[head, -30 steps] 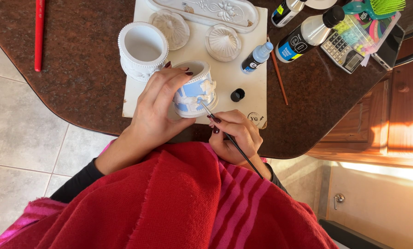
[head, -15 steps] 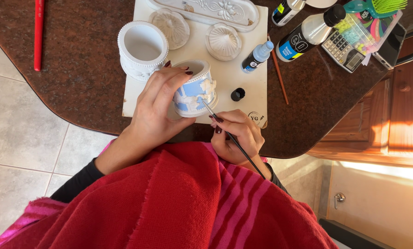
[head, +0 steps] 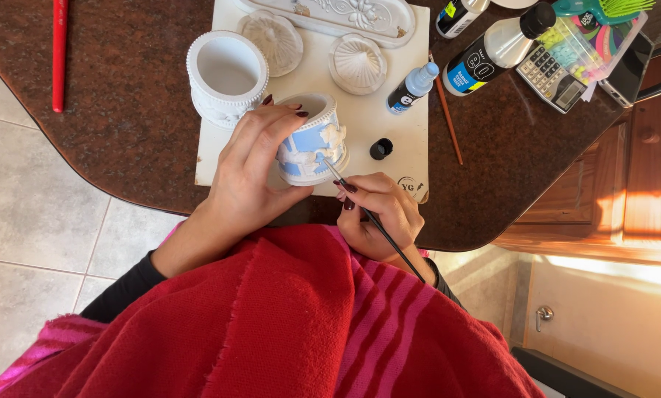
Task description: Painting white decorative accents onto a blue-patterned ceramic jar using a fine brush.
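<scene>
Gripping blue-white pot (head: 310, 144) – left hand (head: 253, 173) – right hand (head: 382, 214) pinches brush (head: 371, 217)

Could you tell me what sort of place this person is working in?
Probably a home kitchen or dining corner used for crafts: a dark stone countertop over tiled floor, wooden cabinet alongside, and paint bottles beside the half-painted pot.

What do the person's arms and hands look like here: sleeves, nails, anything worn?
Both hands are bare, without gloves or visible rings. The left hand and right hand have dark, wine-coloured nail polish. A black sleeve covers the left forearm. A red shawl with pink stripes drapes over the arms.
</scene>
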